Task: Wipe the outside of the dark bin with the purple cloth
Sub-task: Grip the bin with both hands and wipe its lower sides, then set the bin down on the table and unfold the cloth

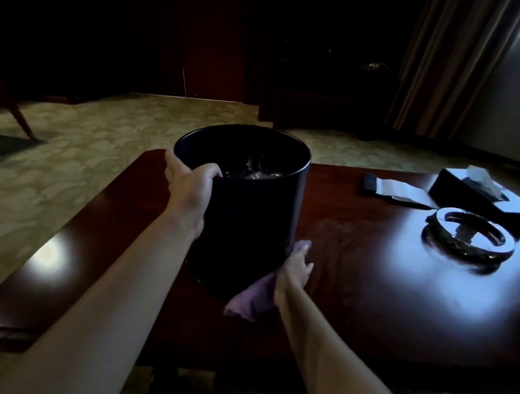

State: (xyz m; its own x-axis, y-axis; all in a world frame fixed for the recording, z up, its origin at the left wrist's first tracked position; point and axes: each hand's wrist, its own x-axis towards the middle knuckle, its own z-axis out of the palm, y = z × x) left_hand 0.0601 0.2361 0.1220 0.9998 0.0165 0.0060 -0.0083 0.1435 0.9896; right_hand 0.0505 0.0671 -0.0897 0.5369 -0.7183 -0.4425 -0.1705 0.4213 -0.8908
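Dark bin (251,214) mid-wipe — left hand (188,192) fingers hooked over rim, right hand (295,268) fingers spread, pressing purple cloth (253,296) low on wall; approx. rest of outside left.

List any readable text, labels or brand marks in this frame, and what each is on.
None readable.
Dark bin: plain wall, no label visible.
Purple cloth: no tag or print visible.
Tissue box: dark, no print legible.
White paper strip: looks blank, too blurred to be sure.
Ashtray: no marking visible.
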